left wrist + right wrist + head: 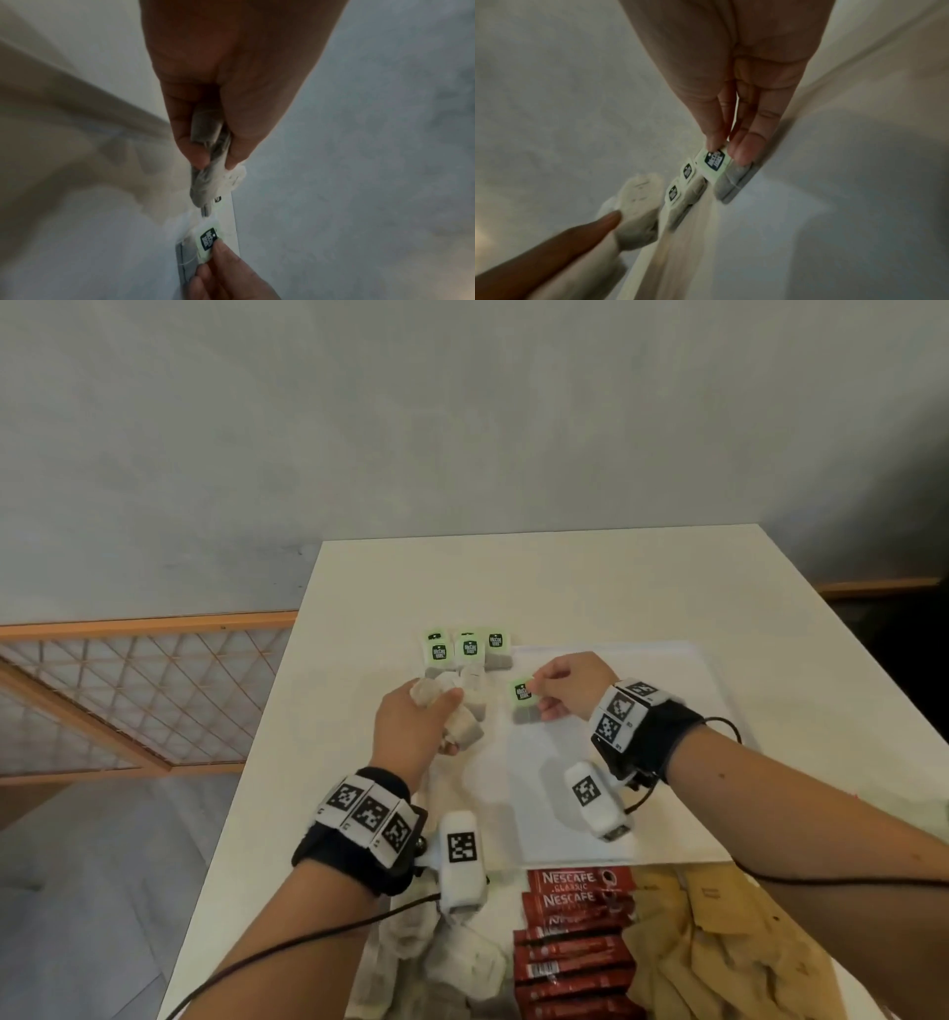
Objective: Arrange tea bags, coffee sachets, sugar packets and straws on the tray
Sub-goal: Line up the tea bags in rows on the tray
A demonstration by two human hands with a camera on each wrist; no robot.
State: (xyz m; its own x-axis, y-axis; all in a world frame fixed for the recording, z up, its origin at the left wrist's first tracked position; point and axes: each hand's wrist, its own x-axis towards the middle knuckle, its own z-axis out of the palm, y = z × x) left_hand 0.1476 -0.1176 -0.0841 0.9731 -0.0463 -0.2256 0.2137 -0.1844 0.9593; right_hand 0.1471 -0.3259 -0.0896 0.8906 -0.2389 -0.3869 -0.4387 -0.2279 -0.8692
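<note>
My right hand [539,698] pinches the green tag of a tea bag [524,698] whose grey pouch rests on the white tray [642,814] at its left edge. In the right wrist view, thumb and forefinger hold that tag [713,160]. My left hand [436,719] grips a bunch of pale tea bags [464,716] just left of the tray; the left wrist view shows the bunch [205,182] hanging from the curled fingers. Three green-tagged tea bags [467,649] lie in a row by the tray's far left corner.
Red Nescafe coffee sachets [575,942] lie stacked at the near table edge, with brown sugar packets [719,942] to their right and crumpled white wrapped items [436,963] to their left. A wooden lattice screen [128,690] stands left of the table.
</note>
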